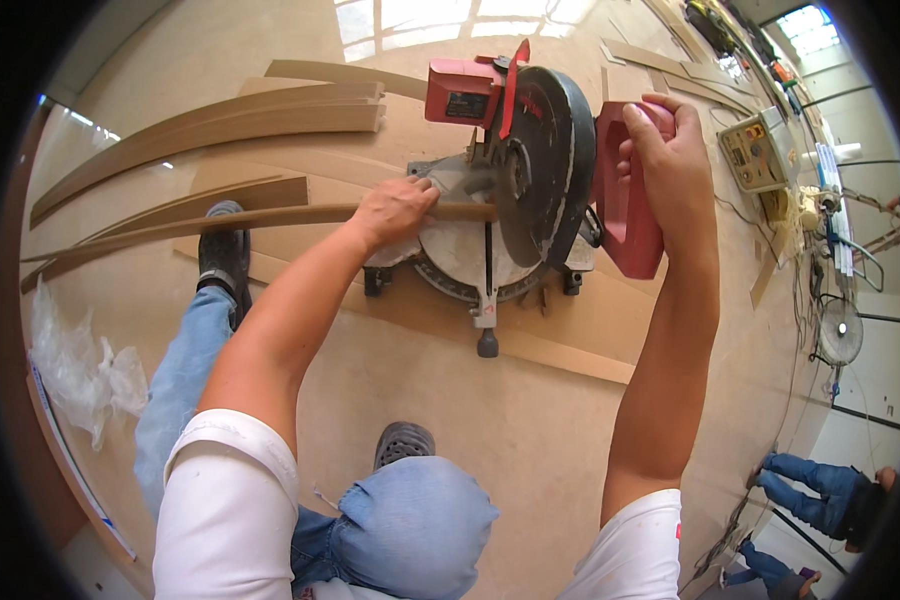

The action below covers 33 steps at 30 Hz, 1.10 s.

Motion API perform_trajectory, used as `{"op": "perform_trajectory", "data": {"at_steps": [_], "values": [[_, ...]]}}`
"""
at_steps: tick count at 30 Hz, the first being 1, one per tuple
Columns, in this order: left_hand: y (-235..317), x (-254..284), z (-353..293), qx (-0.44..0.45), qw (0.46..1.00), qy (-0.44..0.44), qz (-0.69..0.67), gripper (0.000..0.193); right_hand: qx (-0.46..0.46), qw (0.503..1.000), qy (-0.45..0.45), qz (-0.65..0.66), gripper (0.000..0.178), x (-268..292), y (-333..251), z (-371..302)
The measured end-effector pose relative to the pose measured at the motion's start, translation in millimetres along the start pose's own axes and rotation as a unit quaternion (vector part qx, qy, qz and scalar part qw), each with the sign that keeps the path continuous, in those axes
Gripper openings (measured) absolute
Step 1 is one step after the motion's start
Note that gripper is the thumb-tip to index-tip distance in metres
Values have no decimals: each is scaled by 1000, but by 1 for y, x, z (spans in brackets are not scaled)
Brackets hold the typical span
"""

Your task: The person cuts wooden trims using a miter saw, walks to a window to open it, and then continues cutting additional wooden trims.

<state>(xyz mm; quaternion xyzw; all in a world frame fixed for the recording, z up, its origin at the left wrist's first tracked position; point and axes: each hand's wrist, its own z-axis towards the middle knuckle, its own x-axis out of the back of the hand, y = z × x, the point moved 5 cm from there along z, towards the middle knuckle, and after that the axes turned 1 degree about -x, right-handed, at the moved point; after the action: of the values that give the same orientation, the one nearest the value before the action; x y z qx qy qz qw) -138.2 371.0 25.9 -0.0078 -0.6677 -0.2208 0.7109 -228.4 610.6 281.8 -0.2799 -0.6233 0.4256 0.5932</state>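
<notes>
A red and black miter saw (545, 165) stands on cardboard on the floor in front of me. My right hand (665, 150) is wrapped round its red handle (630, 225), at the right of the round blade guard. On the saw's base, my left hand (398, 210) presses a long thin brown wood strip (300, 215) with its fingers closed over it. The strip runs far out to the left, and its right end lies at the blade (515, 185). Below the round grey table (460, 250) a black knob (487, 343) sticks out toward me.
Stacked brown boards (220, 120) lie at the back left, with more strips below. Crumpled clear plastic (85, 365) is at the left. Flat cardboard (570, 345) spreads under the saw. A beige control box (755, 150), cables and a fan (838, 330) stand right; two people are at lower right.
</notes>
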Motion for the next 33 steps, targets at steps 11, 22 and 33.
{"op": "perform_trajectory", "data": {"at_steps": [11, 22, 33], "values": [[-5, -4, 1, -1, 1000, 3, -3, 29, 2, 998, 50, 37, 35, -3, 36, -67], [-3, -1, 1, 23, 999, -24, -3, 20, 49, 992, 113, 0, 42, -15, 102, -135], [-10, -1, -12, -24, 999, 28, -30, 23, 12, 999, 30, 29, 35, -4, 31, -63]]}}
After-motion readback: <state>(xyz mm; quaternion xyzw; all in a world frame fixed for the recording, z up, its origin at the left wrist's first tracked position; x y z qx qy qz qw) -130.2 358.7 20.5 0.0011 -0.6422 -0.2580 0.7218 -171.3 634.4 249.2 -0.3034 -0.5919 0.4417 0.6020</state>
